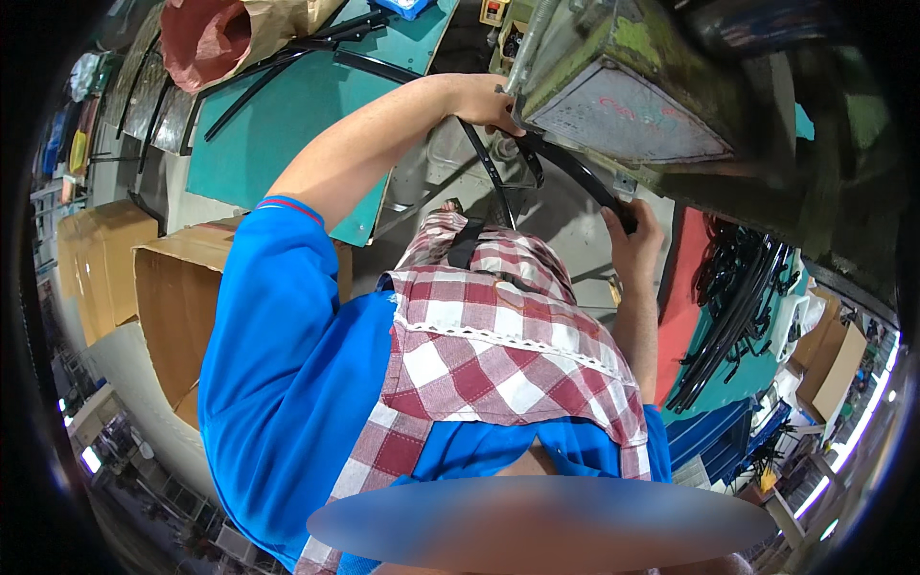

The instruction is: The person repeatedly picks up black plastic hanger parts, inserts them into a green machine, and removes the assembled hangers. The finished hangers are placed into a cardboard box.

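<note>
A long, curved black strip [575, 171] is stretched between my two hands below the edge of a machine. My left hand [482, 100] reaches across to the machine's near corner, its fingers bent round the strip's left end; part of them is hidden by the machine's edge. The strip's right end is gripped in my right hand [636, 236], with the thumb along its side. The green-grey machine block [628, 115], with a pale metal plate on its face, stands right beside both hands. Beneath the left hand, a thin black bar [487, 168] slants down toward my apron.
On the left, a green table [254, 158] bears black strips [251, 101] and a brown paper roll [216, 43]. Open cardboard boxes [182, 307] stand nearer. A bundle of black strips [733, 316] lies on the right-hand table, beside a red surface [682, 278].
</note>
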Motion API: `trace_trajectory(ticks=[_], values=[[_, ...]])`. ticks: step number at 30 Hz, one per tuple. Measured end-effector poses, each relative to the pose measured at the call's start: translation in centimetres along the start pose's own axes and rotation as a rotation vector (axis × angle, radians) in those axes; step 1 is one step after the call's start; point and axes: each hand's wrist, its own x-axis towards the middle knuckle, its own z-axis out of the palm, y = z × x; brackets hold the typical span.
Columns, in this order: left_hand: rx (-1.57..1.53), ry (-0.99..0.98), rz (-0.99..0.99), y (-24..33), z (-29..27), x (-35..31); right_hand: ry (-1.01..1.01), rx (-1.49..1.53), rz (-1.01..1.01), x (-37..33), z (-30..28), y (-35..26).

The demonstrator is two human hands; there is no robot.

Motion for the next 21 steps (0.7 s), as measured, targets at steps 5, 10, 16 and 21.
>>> trace_trajectory(ticks=[5, 10, 16, 21], values=[[-0.254, 0.022, -0.172, 0.5, 0.7, 0.6, 0.04, -0.487, -0.238, 0.4, 1.1, -2.1], [-0.262, 0.022, -0.124, 0.0, 2.4, 1.1, -0.131, -0.402, -0.408, 2.6, 7.4, -5.0], [-0.073, 0.025, -0.083, -0.7, 3.2, 1.9, -0.111, -0.395, -0.51, 4.8, 8.5, -1.8], [0.282, 0.374, -0.105, -1.8, 1.0, 5.6, -0.051, -0.413, -0.558, 5.0, 8.8, -0.1]])
